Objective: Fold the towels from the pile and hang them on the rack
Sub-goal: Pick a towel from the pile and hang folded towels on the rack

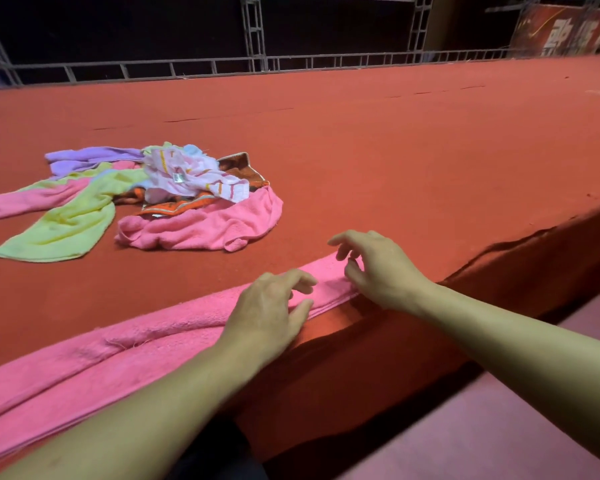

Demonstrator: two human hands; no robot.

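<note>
In the head view we see a pink towel (125, 344) folded into a long strip along the near edge of the red table (395, 140), running from lower left toward centre, likely laid there to square its edges. Our left hand (271, 313) rests loosely on it, grasping nothing; our right hand (374, 265) hovers at its end, fingers relaxed. The pile (146, 199) waits upper left.

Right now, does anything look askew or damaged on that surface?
Yes: the red covering is wrinkled and lifting along the near right edge. The pink towel lies along the near edge, loosely folded, layers uneven. The pile is a jumble.
</note>
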